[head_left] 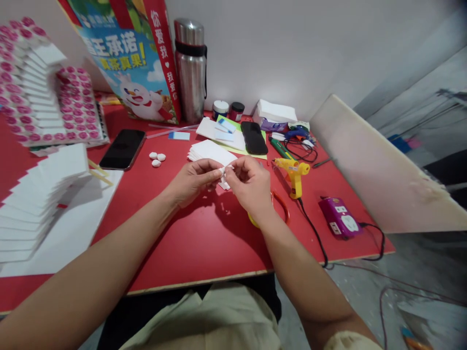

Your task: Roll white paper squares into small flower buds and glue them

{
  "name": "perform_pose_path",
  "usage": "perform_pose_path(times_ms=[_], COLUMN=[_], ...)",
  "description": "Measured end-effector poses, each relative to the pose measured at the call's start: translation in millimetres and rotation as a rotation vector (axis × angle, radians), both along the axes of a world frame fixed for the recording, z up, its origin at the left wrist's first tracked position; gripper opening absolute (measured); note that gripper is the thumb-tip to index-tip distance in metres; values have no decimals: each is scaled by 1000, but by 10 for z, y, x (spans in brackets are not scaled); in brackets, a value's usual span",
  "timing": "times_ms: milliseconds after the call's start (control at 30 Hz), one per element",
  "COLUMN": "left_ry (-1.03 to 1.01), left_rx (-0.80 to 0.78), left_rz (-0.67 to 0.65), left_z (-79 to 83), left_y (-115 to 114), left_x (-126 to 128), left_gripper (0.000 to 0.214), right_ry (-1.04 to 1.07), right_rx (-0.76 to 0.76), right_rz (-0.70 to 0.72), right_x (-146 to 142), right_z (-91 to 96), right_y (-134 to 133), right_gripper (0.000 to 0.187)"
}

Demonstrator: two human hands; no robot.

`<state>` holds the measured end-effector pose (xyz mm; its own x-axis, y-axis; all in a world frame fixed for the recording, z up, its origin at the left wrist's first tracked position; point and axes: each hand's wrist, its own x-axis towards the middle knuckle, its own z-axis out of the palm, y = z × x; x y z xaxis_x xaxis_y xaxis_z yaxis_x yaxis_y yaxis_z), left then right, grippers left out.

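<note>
My left hand and my right hand meet above the red table, both pinching a small white piece of paper between fingertips. A fanned stack of white paper cards lies just beyond the hands. Three small white round pieces lie to the left of it. A yellow glue gun stands right of my right hand, and scissors with orange handles lie partly hidden under my right wrist.
A black phone, steel flask, colourful poster and black case sit at the back. Stacks of white cards with pink flowers fill the left. A purple power strip and a leaning board are on the right.
</note>
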<state>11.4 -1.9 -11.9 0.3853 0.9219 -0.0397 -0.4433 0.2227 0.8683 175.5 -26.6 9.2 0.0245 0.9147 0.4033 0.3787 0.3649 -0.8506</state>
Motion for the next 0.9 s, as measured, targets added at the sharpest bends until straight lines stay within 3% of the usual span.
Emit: perform_pose_path(times_ms=[200, 333, 467, 567, 667, 800, 900], left_ry=[-25, -57, -75, -176, -298, -401, -440], left_rx=[-19, -101, -159, -216, -297, -394, -435], left_rz=[1, 1, 19, 49, 22, -82, -113], left_z=[5, -64, -105, -72, -18, 7, 3], left_y=[26, 66, 94, 88, 64, 44, 48], left_x=[-4, -25, -44, -54, -54, -48, -49], left_gripper=[31, 33, 35, 33, 26, 20, 13], right_ry=[114, -15, -388, -716, -867, -793, -714], right_rx=[-139, -29, -28, -20, -196, -392, -505], right_rz=[144, -73, -205, -463, -670, -543, -509], right_x=[113, 277, 562, 914, 1295, 1587, 1658], right_z=[98, 342, 517, 429, 211, -66, -201], right_y=[43, -33, -240, -362, -333, -67, 122], right_gripper=[15, 17, 26, 31, 33, 44, 32])
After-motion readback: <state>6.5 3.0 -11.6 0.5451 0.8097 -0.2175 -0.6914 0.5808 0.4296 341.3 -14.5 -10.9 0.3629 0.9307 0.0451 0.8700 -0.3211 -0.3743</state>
